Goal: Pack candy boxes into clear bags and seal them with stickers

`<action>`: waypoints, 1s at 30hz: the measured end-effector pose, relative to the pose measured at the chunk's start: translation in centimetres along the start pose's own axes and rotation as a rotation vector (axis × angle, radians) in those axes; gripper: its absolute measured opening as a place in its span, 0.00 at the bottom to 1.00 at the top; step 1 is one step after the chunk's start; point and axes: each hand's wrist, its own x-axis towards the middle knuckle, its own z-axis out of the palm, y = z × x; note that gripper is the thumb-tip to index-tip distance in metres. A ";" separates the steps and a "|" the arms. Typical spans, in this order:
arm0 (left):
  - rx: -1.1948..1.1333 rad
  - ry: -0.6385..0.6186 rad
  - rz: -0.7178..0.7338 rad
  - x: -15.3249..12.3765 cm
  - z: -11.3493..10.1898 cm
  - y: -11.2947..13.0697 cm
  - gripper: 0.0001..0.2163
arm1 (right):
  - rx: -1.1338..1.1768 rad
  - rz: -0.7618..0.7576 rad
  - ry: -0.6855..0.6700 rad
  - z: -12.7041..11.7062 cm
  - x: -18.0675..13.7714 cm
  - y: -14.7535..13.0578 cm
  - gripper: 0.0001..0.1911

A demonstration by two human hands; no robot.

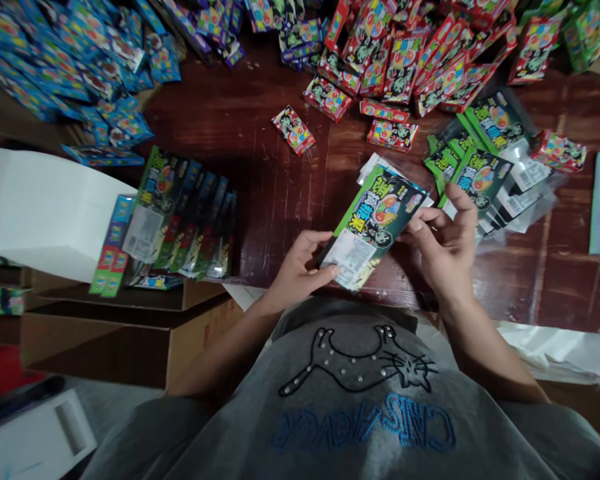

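The green packet (377,227) sits tilted between both hands above the near edge of the dark wooden table (230,127); the left hand (300,270) pinches its lower white-labelled corner with thumb and fingers closed, the right hand (445,240) grips its upper right edge, fingers curled shut on it; one packet is held; to the left a row of roughly six like packets (180,223) stands filed; loose red boxes (395,60) and blue boxes (80,60), too many to count, heap beyond; the packet is glossy, green and black, with cartoon print
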 end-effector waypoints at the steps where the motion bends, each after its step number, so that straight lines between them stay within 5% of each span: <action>1: 0.002 -0.018 0.005 0.0 0.4 0.0 0.21 | -0.028 -0.015 -0.021 0.1 0.2 -0.1 0.38; 4: -0.007 0.012 0.032 1.0 1.5 0.7 0.19 | -0.130 -0.066 -0.084 0.6 0.3 -0.4 0.41; 6: -0.014 0.030 0.038 1.9 2.0 1.4 0.28 | -0.171 -0.079 -0.129 0.8 -0.1 -0.5 0.43; 9: -0.021 -0.086 0.020 2.4 2.4 2.5 0.45 | -0.177 -0.105 -0.188 0.9 -0.9 -0.4 0.48; 15: -0.084 -0.269 -0.033 2.2 2.1 3.0 0.48 | -0.252 -0.137 -0.294 -0.5 -1.7 0.4 0.55; 20: -0.105 -0.262 -0.037 2.0 1.7 2.1 0.28 | -0.288 -0.107 -0.371 -2.1 -2.2 0.4 0.49; 23: -0.021 -0.152 0.015 2.4 1.5 2.0 0.13 | -0.333 -0.118 -0.309 -2.0 -2.4 0.2 0.45; 27: -0.030 0.001 0.114 3.3 1.4 2.6 0.10 | -0.289 -0.105 -0.246 -0.8 -2.1 0.1 0.48; 30: -0.053 -0.007 0.078 3.5 1.3 3.7 0.12 | -0.226 -0.103 -0.272 -0.3 -1.8 -0.4 0.50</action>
